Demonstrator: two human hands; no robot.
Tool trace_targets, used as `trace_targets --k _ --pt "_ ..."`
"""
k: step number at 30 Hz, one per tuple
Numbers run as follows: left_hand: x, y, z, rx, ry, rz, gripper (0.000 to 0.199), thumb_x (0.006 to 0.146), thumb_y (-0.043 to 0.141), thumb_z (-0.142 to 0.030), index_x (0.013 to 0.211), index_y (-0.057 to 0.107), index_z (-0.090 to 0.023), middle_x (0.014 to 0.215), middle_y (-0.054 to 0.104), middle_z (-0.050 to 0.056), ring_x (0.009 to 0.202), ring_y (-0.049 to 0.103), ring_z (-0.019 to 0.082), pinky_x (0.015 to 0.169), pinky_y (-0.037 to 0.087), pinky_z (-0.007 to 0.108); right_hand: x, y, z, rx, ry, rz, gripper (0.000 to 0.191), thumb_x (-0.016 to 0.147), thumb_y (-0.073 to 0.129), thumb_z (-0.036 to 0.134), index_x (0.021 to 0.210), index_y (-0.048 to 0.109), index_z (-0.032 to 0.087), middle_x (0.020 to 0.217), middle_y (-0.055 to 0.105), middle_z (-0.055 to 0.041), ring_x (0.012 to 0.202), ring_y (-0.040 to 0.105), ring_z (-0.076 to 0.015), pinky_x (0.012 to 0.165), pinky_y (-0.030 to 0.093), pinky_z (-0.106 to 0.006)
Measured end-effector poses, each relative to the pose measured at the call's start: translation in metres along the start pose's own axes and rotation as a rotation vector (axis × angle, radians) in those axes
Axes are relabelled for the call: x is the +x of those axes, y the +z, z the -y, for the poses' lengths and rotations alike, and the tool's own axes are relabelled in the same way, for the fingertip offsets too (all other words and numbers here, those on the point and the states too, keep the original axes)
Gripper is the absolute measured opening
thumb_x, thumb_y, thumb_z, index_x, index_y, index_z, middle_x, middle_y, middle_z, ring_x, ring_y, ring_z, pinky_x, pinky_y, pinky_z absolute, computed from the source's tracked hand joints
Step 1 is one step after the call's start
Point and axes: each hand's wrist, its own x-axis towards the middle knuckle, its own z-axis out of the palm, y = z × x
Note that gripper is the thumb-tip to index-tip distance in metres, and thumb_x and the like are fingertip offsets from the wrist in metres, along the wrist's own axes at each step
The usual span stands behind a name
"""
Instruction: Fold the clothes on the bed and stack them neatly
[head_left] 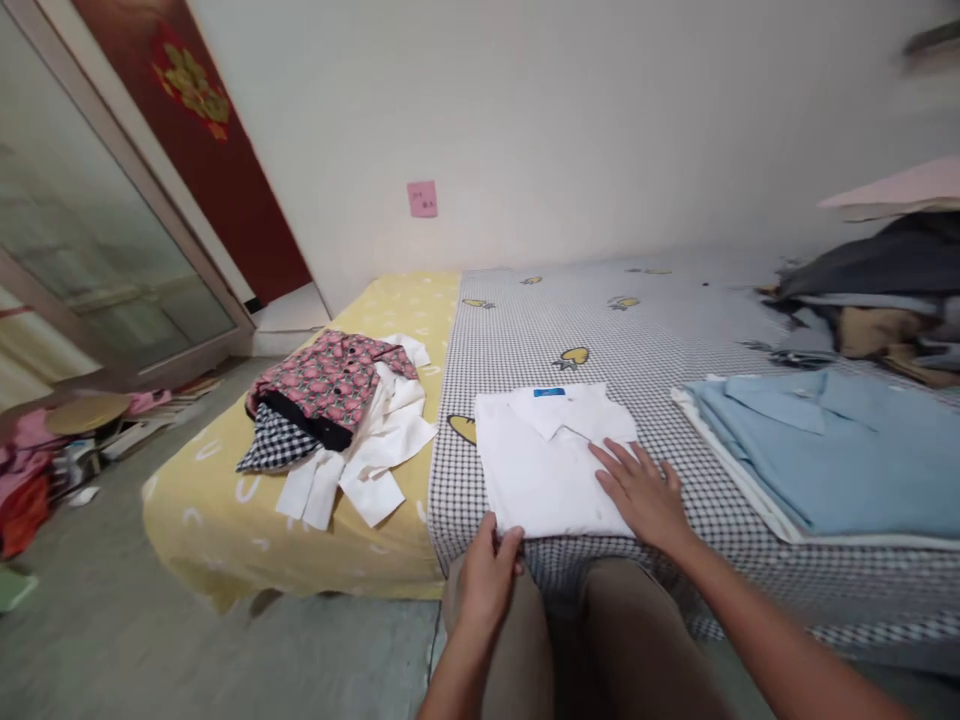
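Observation:
A folded white shirt (555, 490) lies before me near the bed's edge, its collar turned to the far side and a blue label inside the neck. On the shirt's right side my right hand (643, 492) rests flat, fingers spread. My left hand (489, 568) is at the near left corner, touching the shirt's edge with thumb and index finger apart; its other fingers are partly curled and mostly hidden. To the right lies a folded light blue shirt (847, 450) on top of white cloth (739, 490).
A loose pile on the yellow sheet (210, 500) holds a pink patterned garment (330, 375), black-and-white checked cloth (274, 440) and white clothing (390, 440). Dark folded clothes (885, 260) are stacked at the far right. The checked sheet (540, 320) runs to the wall. Assorted items lie on the floor at left.

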Motion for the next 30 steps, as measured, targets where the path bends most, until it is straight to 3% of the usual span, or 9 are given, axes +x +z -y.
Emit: trace_targets --k 4,9,15,17,20,23,25,27,30 --pt "0.004 -0.004 -0.014 -0.008 0.027 0.022 0.045 0.081 0.046 -0.067 0.078 0.055 -0.023 0.058 0.057 -0.002 0.049 0.053 0.015 0.052 0.042 0.028 0.002 -0.005 0.005 0.016 0.017 0.015 0.05 0.102 0.025 0.047 0.149 0.043 0.043 0.158 0.042 0.0053 0.148 0.029 -0.0291 0.116 0.022 -0.063" --pt "0.005 -0.012 -0.016 0.138 0.085 -0.103 0.059 0.074 0.045 -0.081 0.061 0.049 -0.024 0.049 0.049 -0.003 0.048 0.046 0.015 0.054 0.036 0.03 0.003 -0.013 0.01 0.078 0.005 0.022 0.05 0.102 0.028 0.047 0.149 0.041 0.044 0.159 0.04 0.0039 0.149 0.027 -0.0301 0.116 0.02 -0.064" --pt "0.015 -0.011 -0.015 0.296 0.032 -0.178 0.072 0.056 0.04 -0.096 0.048 0.044 -0.025 0.043 0.043 -0.003 0.049 0.042 0.017 0.058 0.033 0.033 0.01 -0.02 0.007 0.48 0.072 0.063 0.048 0.097 0.04 0.053 0.142 0.052 0.043 0.158 0.041 0.0037 0.153 0.017 -0.0302 0.119 0.002 -0.066" --pt "0.013 -0.01 -0.02 0.272 0.032 -0.169 0.072 0.054 0.042 -0.096 0.048 0.045 -0.025 0.044 0.044 -0.002 0.05 0.044 0.017 0.058 0.034 0.033 0.013 -0.026 -0.002 0.625 0.09 0.05 0.045 0.097 0.038 0.057 0.132 0.062 0.042 0.153 0.049 0.0039 0.15 0.028 -0.0286 0.12 0.009 -0.064" --pt "0.006 -0.015 -0.02 0.206 0.035 -0.134 0.067 0.059 0.048 -0.09 0.052 0.049 -0.024 0.047 0.047 -0.002 0.052 0.047 0.018 0.059 0.038 0.033 0.005 -0.035 -0.02 0.889 0.166 -0.053 0.059 0.099 0.023 0.06 0.135 0.062 0.031 0.148 0.055 -0.0028 0.138 0.047 -0.0228 0.117 0.032 -0.049" --pt "0.006 -0.031 -0.002 0.175 0.01 -0.11 0.059 0.063 0.052 -0.08 0.065 0.06 -0.022 0.055 0.057 0.0 0.057 0.054 0.021 0.063 0.045 0.036 -0.026 -0.035 -0.033 1.116 0.336 -0.201 0.073 0.097 0.015 0.064 0.135 0.058 0.018 0.143 0.059 -0.0125 0.126 0.058 -0.0222 0.104 0.047 -0.039" --pt "0.012 -0.045 0.014 0.22 -0.004 -0.216 0.054 0.065 0.051 -0.071 0.076 0.063 -0.02 0.067 0.065 0.005 0.065 0.06 0.026 0.067 0.049 0.04 -0.053 -0.029 -0.036 1.241 0.46 -0.252 0.07 0.093 0.024 0.066 0.122 0.064 0.017 0.129 0.066 -0.0148 0.114 0.065 -0.0242 0.094 0.053 -0.039" --pt "0.021 -0.056 0.02 0.335 0.079 -0.4 0.047 0.069 0.048 -0.06 0.085 0.063 -0.019 0.08 0.068 0.011 0.072 0.063 0.031 0.071 0.052 0.046 -0.077 -0.021 -0.035 1.357 0.557 -0.26 0.061 0.086 0.038 0.066 0.11 0.067 0.018 0.109 0.073 -0.0131 0.094 0.071 -0.0245 0.079 0.056 -0.038" --pt "0.03 -0.049 -0.006 0.578 0.473 -0.55 0.045 0.081 0.043 -0.049 0.101 0.063 -0.013 0.096 0.066 0.019 0.095 0.063 0.037 0.086 0.053 0.053 -0.097 -0.01 -0.029 1.505 0.633 -0.246 0.051 0.077 0.052 0.061 0.104 0.066 0.02 0.082 0.07 -0.0051 0.067 0.068 -0.0199 0.06 0.051 -0.032"
